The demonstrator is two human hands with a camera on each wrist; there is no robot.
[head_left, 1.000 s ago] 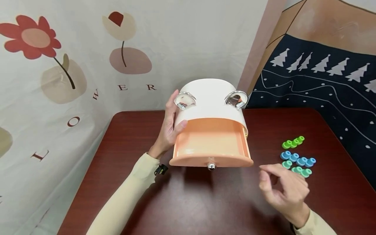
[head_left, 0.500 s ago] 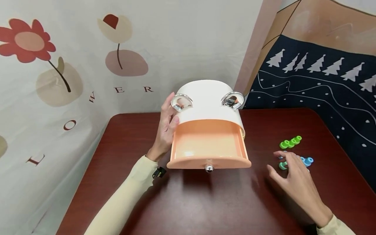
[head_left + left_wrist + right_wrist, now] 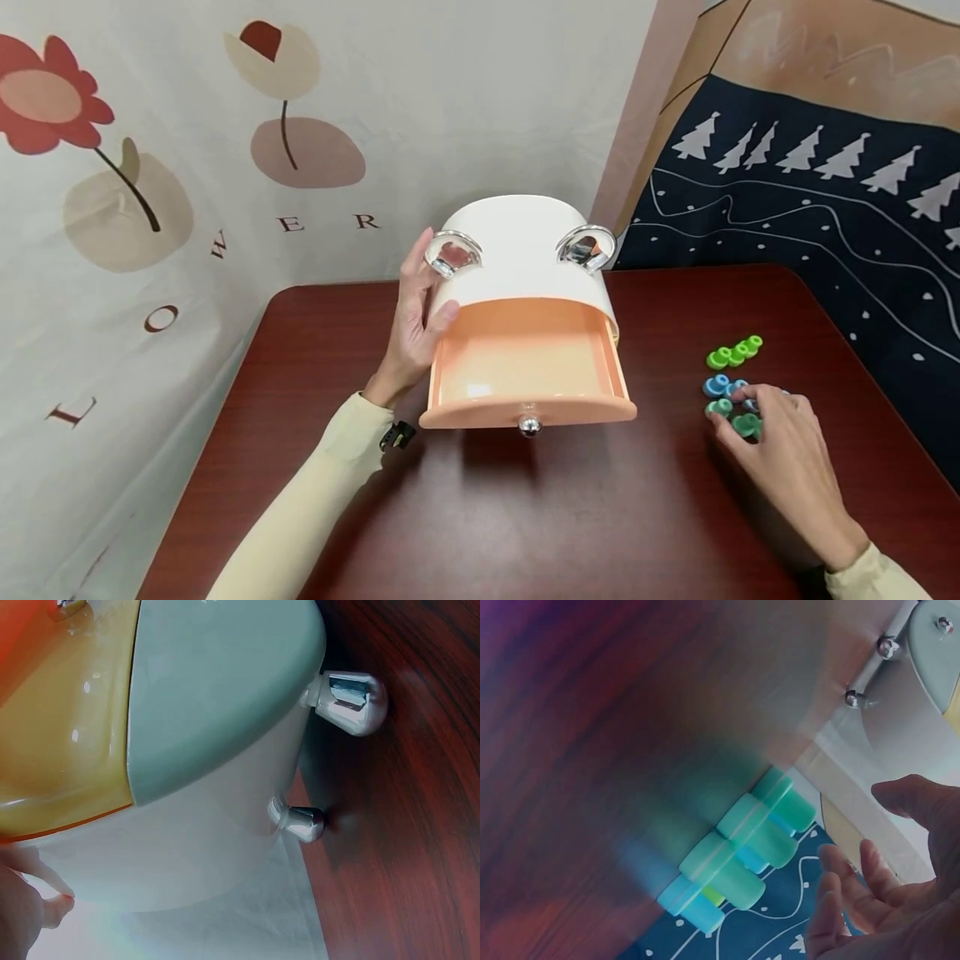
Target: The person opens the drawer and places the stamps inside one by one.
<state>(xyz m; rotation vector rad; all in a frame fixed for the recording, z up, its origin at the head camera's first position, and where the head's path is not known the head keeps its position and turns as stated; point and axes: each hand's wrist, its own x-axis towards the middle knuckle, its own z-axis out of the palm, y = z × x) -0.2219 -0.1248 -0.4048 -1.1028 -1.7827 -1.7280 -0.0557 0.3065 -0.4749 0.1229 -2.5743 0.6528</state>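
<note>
A white rounded storage box (image 3: 519, 237) with two silver ear-shaped rings stands mid-table. Its peach drawer (image 3: 528, 367), pulled out toward me, shows a bare floor and a silver knob. My left hand (image 3: 412, 333) rests against the box's left side, thumb at the front rim, fingers extended along the side. At the right, my right hand (image 3: 787, 458) hovers with fingers spread at small plug-shaped pieces. Nearest its thumb and fingers are teal pieces (image 3: 718, 407) and blue pieces (image 3: 717, 385), some partly hidden. In the right wrist view, nothing shows between its fingers.
Lime green plug-shaped pieces (image 3: 734, 354) lie in a row behind the blue ones. The dark red-brown table (image 3: 600, 517) has rounded back corners. A flower-printed cloth (image 3: 450, 100) hangs behind it, with a navy tree-printed cloth (image 3: 810, 200) at the right.
My right hand has moved right from beside the drawer to the small pieces, its fingers uncurling and spreading. My left hand stays on the box. The head view has shifted slightly.
</note>
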